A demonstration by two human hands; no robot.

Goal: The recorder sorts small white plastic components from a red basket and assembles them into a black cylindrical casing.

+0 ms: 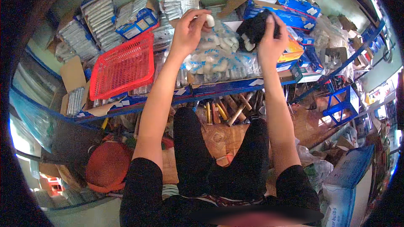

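Bent white plastic piece (pixel 210 20) pinched up in left hand (pixel 189 29), crumpled black bundle (pixel 251 28) pinched in right hand (pixel 272 40), more white pieces (pixel 221 64) left.

The left forearm (pixel 159 101) reaches up and forward, slanting inward, and ends in a raised left hand (pixel 188 33) whose fingers (pixel 197 13) curl over toward the thumb in a pinch. The right forearm (pixel 278 105) also leans inward; the right hand (pixel 272 42) sits at about the same height, its fingers bent in a grip. Short black sleeves (pixel 143 183) end near the elbows.
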